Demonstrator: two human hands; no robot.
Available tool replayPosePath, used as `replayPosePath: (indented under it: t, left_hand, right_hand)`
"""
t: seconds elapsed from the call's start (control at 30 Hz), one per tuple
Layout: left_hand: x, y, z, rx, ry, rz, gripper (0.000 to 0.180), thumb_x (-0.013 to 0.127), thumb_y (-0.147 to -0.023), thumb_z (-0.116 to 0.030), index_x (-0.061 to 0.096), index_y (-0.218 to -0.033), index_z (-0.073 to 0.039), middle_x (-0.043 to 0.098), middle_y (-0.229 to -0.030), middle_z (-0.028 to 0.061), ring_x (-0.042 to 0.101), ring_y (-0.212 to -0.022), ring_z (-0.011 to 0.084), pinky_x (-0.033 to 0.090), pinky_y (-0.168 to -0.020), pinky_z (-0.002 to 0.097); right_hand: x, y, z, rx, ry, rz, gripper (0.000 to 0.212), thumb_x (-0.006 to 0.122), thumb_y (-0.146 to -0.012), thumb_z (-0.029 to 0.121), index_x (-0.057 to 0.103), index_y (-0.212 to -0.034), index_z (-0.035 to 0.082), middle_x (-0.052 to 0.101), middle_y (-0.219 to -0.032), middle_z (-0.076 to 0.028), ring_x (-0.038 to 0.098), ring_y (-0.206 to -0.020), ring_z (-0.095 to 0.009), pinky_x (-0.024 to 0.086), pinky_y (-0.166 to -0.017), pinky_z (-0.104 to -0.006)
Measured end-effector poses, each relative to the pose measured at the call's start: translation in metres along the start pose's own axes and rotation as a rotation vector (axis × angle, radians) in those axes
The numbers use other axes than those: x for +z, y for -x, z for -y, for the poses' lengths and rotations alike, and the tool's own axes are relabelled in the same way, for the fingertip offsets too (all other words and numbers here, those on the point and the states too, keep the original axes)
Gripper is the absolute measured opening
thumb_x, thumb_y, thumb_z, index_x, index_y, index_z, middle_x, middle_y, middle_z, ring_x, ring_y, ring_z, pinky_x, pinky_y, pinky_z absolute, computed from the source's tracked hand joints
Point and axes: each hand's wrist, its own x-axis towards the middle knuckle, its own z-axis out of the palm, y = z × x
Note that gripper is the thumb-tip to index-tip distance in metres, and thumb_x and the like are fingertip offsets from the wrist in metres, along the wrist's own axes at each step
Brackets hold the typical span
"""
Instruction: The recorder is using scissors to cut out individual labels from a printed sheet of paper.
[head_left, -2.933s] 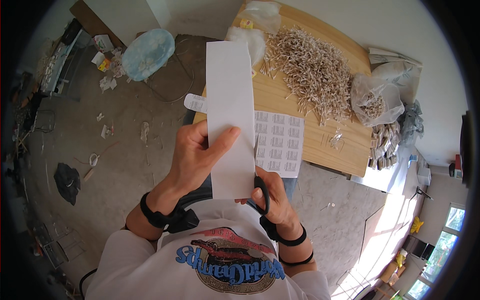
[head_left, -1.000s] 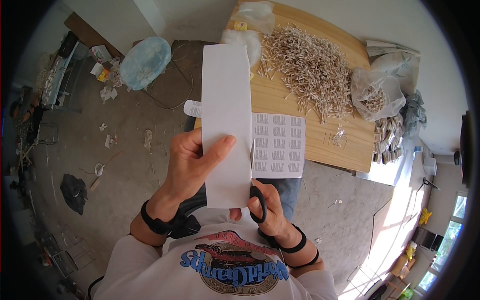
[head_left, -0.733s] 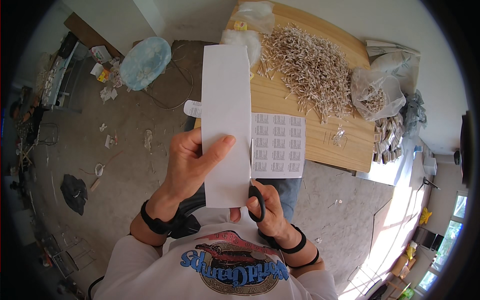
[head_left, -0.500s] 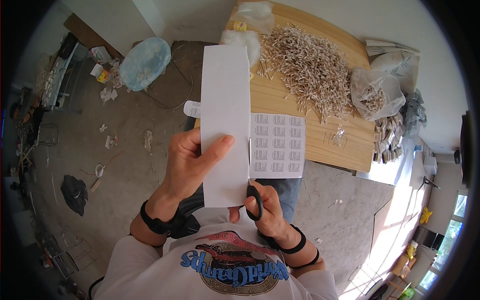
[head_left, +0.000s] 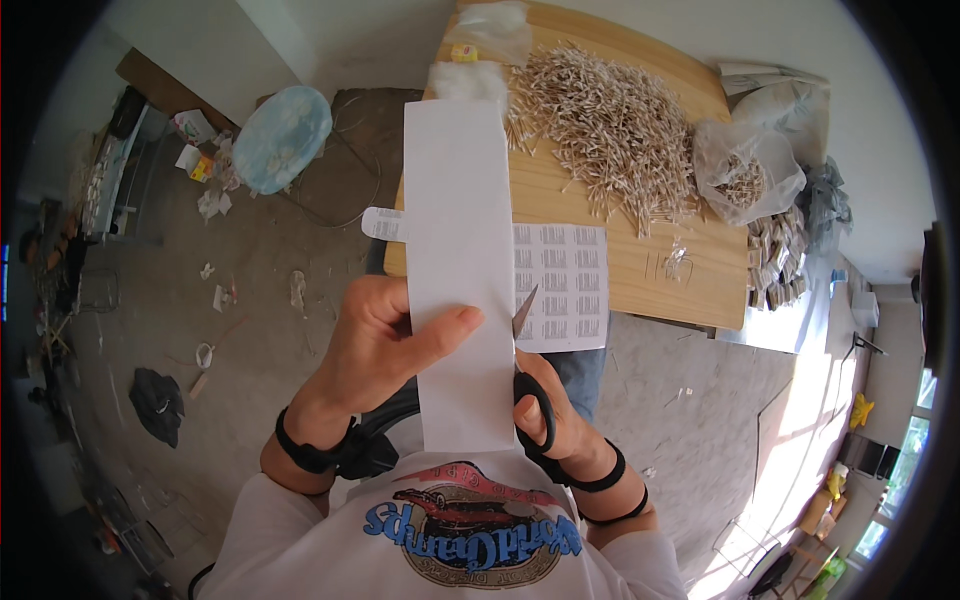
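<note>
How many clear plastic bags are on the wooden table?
3: one bag holding sticks at the table's right edge, two bags at its far left corner. The held paper strip may hide more.

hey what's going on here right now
A person is cutting paper. The left hand holds up a tall white paper strip, thumb across its front. The right hand works black-handled scissors at the strip's right edge, blade tip angled up and out. Beyond, a wooden table carries a printed label sheet, a heap of small sticks and a clear plastic bag.
</note>
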Motion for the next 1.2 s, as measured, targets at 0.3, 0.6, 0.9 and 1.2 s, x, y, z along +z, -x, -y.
replayPosePath:
  t: [0.3,0.6,0.9,1.2]
  left_hand:
    - [0.003,0.003,0.001,0.030,0.016,-0.027,0.008,0.065,-0.087,-0.006,0.068,-0.084,0.001,0.054,-0.060,-0.0058,0.043,-0.053,-0.0016,0.032,-0.044,0.0185]
    - [0.004,0.003,0.000,0.020,0.028,-0.046,0.007,0.065,-0.086,-0.005,0.067,-0.082,0.001,0.054,-0.059,-0.0061,0.042,-0.052,-0.0021,0.029,-0.043,0.0180]
    - [0.003,0.003,0.000,0.017,0.022,-0.056,0.007,0.065,-0.086,-0.004,0.067,-0.081,0.001,0.054,-0.059,-0.0057,0.041,-0.051,-0.0022,0.029,-0.042,0.0177]
    - [0.000,0.003,-0.001,0.013,0.041,-0.041,0.008,0.064,-0.086,-0.005,0.067,-0.084,0.003,0.057,-0.061,-0.0040,0.044,-0.053,-0.0016,0.032,-0.043,0.0175]
  right_hand:
    - [-0.002,0.005,0.000,0.042,0.050,0.032,0.077,0.051,-0.089,0.057,0.047,-0.122,-0.012,0.056,-0.075,-0.005,0.049,-0.068,-0.010,0.040,-0.061,-0.0243]
    - [-0.001,0.008,-0.003,0.023,0.075,0.000,0.074,0.050,-0.089,0.058,0.052,-0.116,-0.011,0.052,-0.066,-0.002,0.046,-0.063,-0.008,0.038,-0.056,-0.0233]
    - [0.001,0.011,-0.001,0.056,0.049,0.002,0.070,0.050,-0.091,0.055,0.054,-0.113,-0.010,0.051,-0.064,-0.001,0.046,-0.061,-0.007,0.037,-0.055,-0.0231]
    - [0.007,0.012,-0.003,0.022,0.009,-0.041,0.059,0.050,-0.093,0.050,0.056,-0.108,-0.007,0.048,-0.062,0.002,0.041,-0.060,-0.006,0.034,-0.053,-0.0216]
